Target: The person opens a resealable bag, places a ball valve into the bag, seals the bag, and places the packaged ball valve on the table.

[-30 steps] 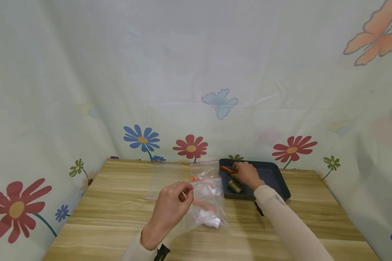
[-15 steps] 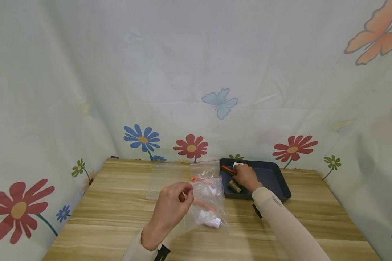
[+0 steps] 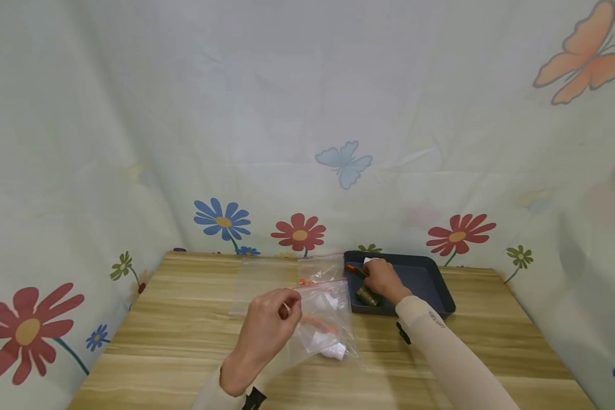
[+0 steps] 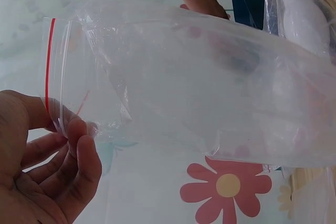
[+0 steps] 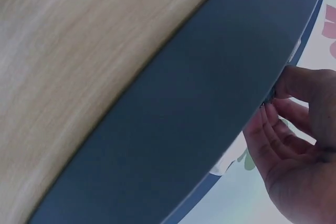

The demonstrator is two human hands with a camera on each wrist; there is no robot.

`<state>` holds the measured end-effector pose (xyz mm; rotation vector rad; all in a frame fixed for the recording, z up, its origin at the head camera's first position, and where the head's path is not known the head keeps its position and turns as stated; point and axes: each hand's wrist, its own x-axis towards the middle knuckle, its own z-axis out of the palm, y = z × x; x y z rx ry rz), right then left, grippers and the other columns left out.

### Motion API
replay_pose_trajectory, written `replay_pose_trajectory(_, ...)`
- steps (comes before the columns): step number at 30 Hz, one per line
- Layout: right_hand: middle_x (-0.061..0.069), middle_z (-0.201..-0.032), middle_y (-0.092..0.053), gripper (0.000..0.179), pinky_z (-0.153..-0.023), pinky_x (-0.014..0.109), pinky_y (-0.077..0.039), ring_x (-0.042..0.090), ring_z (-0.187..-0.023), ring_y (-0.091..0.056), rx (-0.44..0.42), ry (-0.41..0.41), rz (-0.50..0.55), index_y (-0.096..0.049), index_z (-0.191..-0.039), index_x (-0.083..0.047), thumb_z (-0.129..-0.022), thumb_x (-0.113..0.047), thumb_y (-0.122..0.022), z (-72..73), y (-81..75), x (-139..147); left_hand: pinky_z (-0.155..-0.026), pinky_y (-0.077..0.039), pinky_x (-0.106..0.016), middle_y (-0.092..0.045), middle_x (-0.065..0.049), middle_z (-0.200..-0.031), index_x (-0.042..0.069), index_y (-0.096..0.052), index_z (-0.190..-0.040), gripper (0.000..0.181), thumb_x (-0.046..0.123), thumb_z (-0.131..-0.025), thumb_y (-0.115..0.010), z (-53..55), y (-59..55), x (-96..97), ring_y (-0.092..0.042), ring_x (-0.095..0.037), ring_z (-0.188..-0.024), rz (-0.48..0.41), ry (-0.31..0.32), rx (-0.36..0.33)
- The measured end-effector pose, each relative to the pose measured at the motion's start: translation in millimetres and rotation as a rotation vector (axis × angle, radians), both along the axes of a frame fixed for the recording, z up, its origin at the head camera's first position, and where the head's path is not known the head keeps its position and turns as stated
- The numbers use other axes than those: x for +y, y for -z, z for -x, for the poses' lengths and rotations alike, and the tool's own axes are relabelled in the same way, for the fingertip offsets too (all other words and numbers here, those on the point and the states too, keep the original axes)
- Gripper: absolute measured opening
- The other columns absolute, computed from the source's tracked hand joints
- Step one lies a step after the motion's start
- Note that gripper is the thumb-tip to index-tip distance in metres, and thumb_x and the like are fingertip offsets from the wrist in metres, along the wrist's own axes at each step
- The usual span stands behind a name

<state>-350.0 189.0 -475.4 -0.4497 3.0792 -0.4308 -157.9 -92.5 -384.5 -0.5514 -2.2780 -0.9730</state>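
Observation:
My left hand (image 3: 269,319) pinches the top edge of a clear zip bag (image 4: 157,82), near its red seal line. In the head view, an orange strip (image 3: 320,324) and a white thing (image 3: 333,348) show through the plastic. Over the left part of a dark tray (image 3: 430,285), my right hand (image 3: 385,279) has its thumb and fingertips together. They pinch a small dark piece (image 5: 269,97), apparently the end of a slim orange-and-black thing (image 3: 353,267). A brass-coloured fitting (image 3: 366,296) lies just below those fingers. Behind them a white thing (image 3: 371,259) partly shows.
Another clear bag (image 3: 320,263) with something orange lies left of the tray. A flat clear sheet or bag (image 3: 261,279) is further left. The wooden table (image 3: 184,330) meets a flowered cloth backdrop (image 3: 266,114) at its back edge.
My right hand has drawn back slightly, uncovering the white thing behind it. The orange-and-black thing and brass fitting have shifted slightly. The left hand keeps its hold on the bag.

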Motion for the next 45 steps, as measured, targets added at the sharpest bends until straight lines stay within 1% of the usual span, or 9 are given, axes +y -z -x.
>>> replay_pose_trajectory(6, 0.009, -0.09, -0.07, 0.016, -0.064, 0.041, -0.052, 0.024, -0.073, -0.063, 0.006, 0.027, -0.02, -0.071, -0.099, -0.008, -0.083, -0.006, -0.066, -4.2, -0.6, 3, -0.052, -0.04, -0.008, -0.063, 0.01, -0.067, 0.015, -0.069, -0.079, 0.016, 0.0, -0.08, -0.072, -0.8, 0.8, 0.0, -0.045, 0.007, -0.054, -0.003, 0.001, 0.011)
replay_pose_trajectory(12, 0.013, -0.109, -0.069, 0.041, -0.068, 0.042, -0.054, 0.027, -0.083, -0.066, -0.019, 0.025, 0.048, -0.061, -0.128, -0.009, -0.087, -0.006, -0.063, -6.4, -5.5, 4, -0.052, -0.039, -0.007, -0.063, 0.01, -0.066, 0.014, -0.069, -0.079, 0.015, -0.001, -0.079, -0.072, -1.0, 0.0, -0.2, -0.045, 0.007, -0.054, -0.008, 0.004, 0.028)
replay_pose_trajectory(19, 0.018, -0.119, -0.066, 0.056, -0.054, 0.031, -0.041, 0.02, -0.069, -0.058, -0.082, -0.004, 0.151, -0.052, -0.139, -0.01, -0.085, -0.002, -0.06, -9.5, -17.1, 6, -0.052, -0.039, -0.007, -0.063, 0.011, -0.066, 0.015, -0.068, -0.079, 0.016, 0.0, -0.08, -0.071, -1.8, -1.9, -0.1, -0.045, 0.007, -0.053, -0.001, 0.004, 0.029)
replay_pose_trajectory(23, 0.014, -0.109, -0.067, 0.056, -0.056, 0.031, -0.039, 0.018, -0.064, -0.053, -0.089, -0.034, 0.206, -0.051, -0.14, -0.006, -0.085, -0.005, -0.06, -13.9, -26.9, 8, -0.052, -0.039, -0.008, -0.063, 0.011, -0.066, 0.014, -0.068, -0.079, 0.015, 0.0, -0.081, -0.071, -2.5, -2.7, 0.0, -0.045, 0.007, -0.053, -0.003, 0.005, 0.02)
replay_pose_trajectory(28, 0.006, -0.096, -0.066, 0.05, -0.067, 0.035, -0.047, 0.016, -0.073, -0.056, -0.074, -0.056, 0.215, -0.054, -0.134, -0.002, -0.087, -0.011, -0.066, -17.7, -34.3, 11, -0.052, -0.04, -0.008, -0.063, 0.011, -0.066, 0.013, -0.069, -0.079, 0.013, 0.0, -0.081, -0.071, -3.5, -3.6, -0.1, -0.045, 0.007, -0.053, -0.009, 0.008, 0.012)
replay_pose_trajectory(31, 0.007, -0.098, -0.067, 0.045, -0.069, 0.036, -0.05, 0.017, -0.078, -0.06, -0.084, -0.051, 0.239, -0.055, -0.13, -0.002, -0.088, -0.013, -0.067, -19.6, -36.8, 13, -0.051, -0.04, -0.008, -0.063, 0.01, -0.066, 0.012, -0.069, -0.079, 0.012, 0.0, -0.082, -0.071, -4.2, -3.6, -0.3, -0.045, 0.007, -0.053, -0.01, 0.012, 0.009)
replay_pose_trajectory(37, 0.015, -0.108, -0.067, 0.034, -0.065, 0.034, -0.052, 0.022, -0.087, -0.065, -0.119, -0.052, 0.318, -0.057, -0.129, -0.002, -0.097, -0.014, -0.059, -26.3, -45.1, 20, -0.051, -0.04, -0.008, -0.063, 0.01, -0.066, 0.013, -0.069, -0.079, 0.013, 0.0, -0.081, -0.071, -5.3, -3.9, -0.1, -0.045, 0.007, -0.053, -0.011, 0.005, 0.004)
replay_pose_trajectory(40, 0.018, -0.109, -0.066, 0.03, -0.066, 0.036, -0.056, 0.023, -0.085, -0.067, -0.132, -0.052, 0.373, -0.058, -0.127, -0.001, -0.099, -0.011, -0.056, -31.4, -50.6, 23, -0.052, -0.041, -0.009, -0.063, 0.01, -0.067, 0.014, -0.069, -0.079, 0.013, 0.001, -0.081, -0.071, -5.5, -4.4, 0.2, -0.045, 0.006, -0.053, -0.015, -0.003, -0.006)
replay_pose_trajectory(45, 0.019, -0.101, -0.066, 0.022, -0.068, 0.042, -0.059, 0.027, -0.079, -0.069, -0.127, -0.062, 0.42, -0.062, -0.118, 0.002, -0.097, -0.005, -0.057, -40.9, -57.2, 27, -0.051, -0.042, -0.012, -0.064, 0.007, -0.067, 0.012, -0.069, -0.079, 0.011, 0.002, -0.082, -0.071, -5.2, -4.2, 0.6, -0.046, 0.006, -0.053, -0.027, -0.004, -0.044)
